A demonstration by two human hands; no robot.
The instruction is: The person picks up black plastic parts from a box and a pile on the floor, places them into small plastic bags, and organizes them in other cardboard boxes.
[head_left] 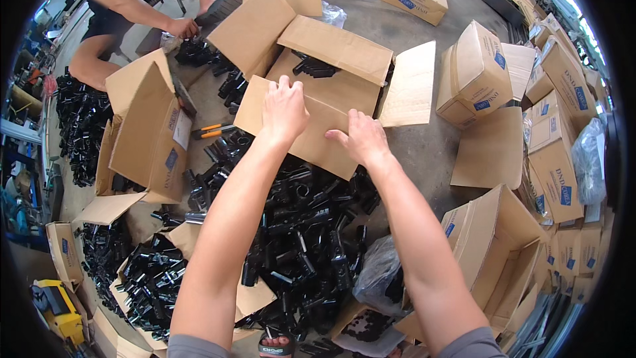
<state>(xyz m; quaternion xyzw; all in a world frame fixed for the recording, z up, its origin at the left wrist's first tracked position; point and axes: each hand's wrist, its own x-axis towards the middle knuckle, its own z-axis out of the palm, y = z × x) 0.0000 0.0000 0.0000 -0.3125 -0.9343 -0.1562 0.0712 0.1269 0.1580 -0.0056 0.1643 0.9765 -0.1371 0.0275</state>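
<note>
In front of me stands an open cardboard box [334, 45] with its flaps spread outward. Several black parts [314, 66] lie inside it. My left hand [286, 111] is closed over the near edge, by the left part of the near flap [321, 134]. Farther right on that same edge is my right hand [363, 139], its fingers bent over the cardboard and its thumb out to the side. Both palms face away from me, so their contact with the cardboard is partly hidden. Between my forearms, a large heap of black metal-looking parts [298, 232] covers the floor.
Another person's hand [183, 27] handles black parts at the upper left. Open boxes stand at left [169, 159] and lower right [507, 252]. Orange-handled pliers [213, 132] lie left of the heap. Stacked boxes [556, 152] line the right side. A yellow tool [59, 308] sits lower left.
</note>
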